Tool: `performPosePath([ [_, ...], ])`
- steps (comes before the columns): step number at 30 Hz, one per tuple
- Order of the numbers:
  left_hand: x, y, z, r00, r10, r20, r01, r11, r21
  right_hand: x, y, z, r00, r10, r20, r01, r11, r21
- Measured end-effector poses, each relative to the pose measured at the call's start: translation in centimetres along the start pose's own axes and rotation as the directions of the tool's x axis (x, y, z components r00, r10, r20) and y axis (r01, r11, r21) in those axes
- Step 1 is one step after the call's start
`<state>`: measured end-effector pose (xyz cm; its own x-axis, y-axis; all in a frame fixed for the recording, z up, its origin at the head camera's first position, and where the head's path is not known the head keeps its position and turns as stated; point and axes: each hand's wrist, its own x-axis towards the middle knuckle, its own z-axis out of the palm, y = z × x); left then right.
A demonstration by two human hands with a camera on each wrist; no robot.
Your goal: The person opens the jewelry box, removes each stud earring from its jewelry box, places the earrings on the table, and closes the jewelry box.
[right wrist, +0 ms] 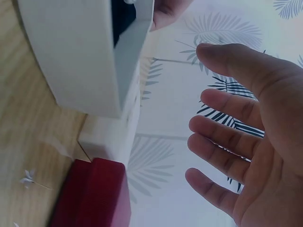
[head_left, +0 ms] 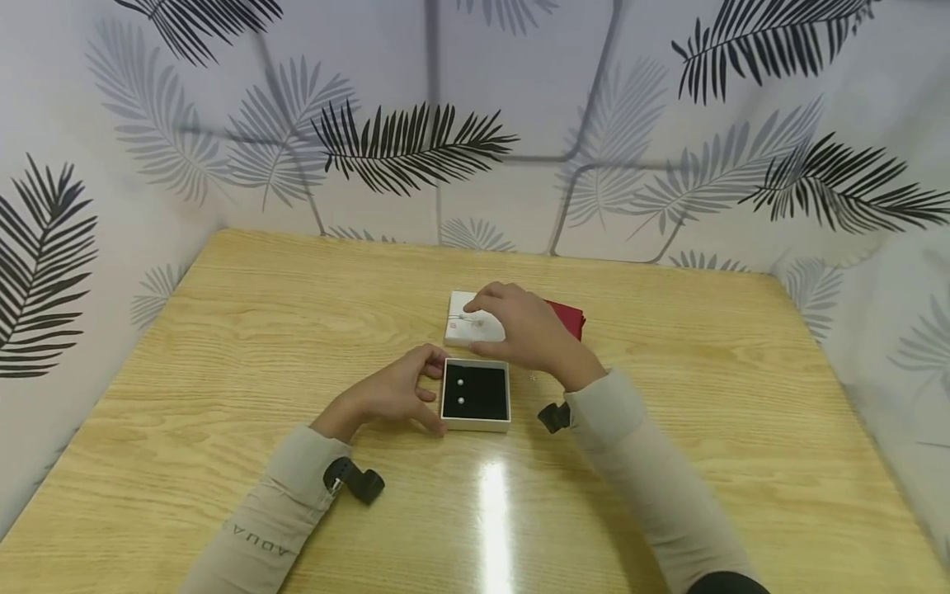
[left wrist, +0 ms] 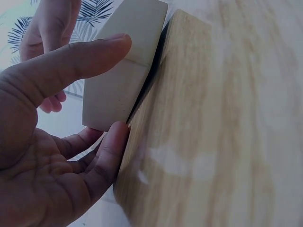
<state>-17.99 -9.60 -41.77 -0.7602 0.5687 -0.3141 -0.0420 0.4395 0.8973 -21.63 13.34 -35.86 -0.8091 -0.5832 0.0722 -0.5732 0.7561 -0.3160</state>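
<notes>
A small white jewelry box sits on the table with its top off. Its black foam insert bears two pearl stud earrings near the left side. My left hand holds the box from the left, thumb along the near wall and fingertips at the far-left corner; in the left wrist view the thumb lies across the white wall. My right hand hovers over the white box lid behind the box. Its fingers are spread and loosely bent, with nothing between them, in the right wrist view.
A dark red box lies beside the lid, partly behind my right hand. A tiny silver flower-shaped piece rests on the wooden table right of the jewelry box. A leaf-patterned wall covering stands along the table's far edge.
</notes>
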Motion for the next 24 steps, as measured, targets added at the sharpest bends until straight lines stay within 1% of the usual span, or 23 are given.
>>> performPosePath([
  [3,0.0,0.0,0.0,1.000,-0.005,-0.001,0.005,1.000,-0.004,-0.5,-0.2,0.3,1.000,-0.001,-0.007,0.001,1.000,0.017],
  [12,0.1,-0.2,0.0,1.000,0.015,0.005,-0.015,1.000,-0.001,-1.5,-0.3,1.3,1.000,-0.007,-0.020,0.007,1.000,0.002],
  [18,0.2,-0.3,0.3,1.000,0.012,0.005,-0.012,1.000,-0.008,-2.2,-0.4,2.2,0.999,-0.013,-0.034,0.013,1.000,-0.003],
  [24,0.2,-0.4,0.2,1.000,0.012,0.000,-0.012,1.000,-0.006,-2.9,-0.7,2.7,0.999,-0.016,-0.051,0.015,1.000,-0.017],
])
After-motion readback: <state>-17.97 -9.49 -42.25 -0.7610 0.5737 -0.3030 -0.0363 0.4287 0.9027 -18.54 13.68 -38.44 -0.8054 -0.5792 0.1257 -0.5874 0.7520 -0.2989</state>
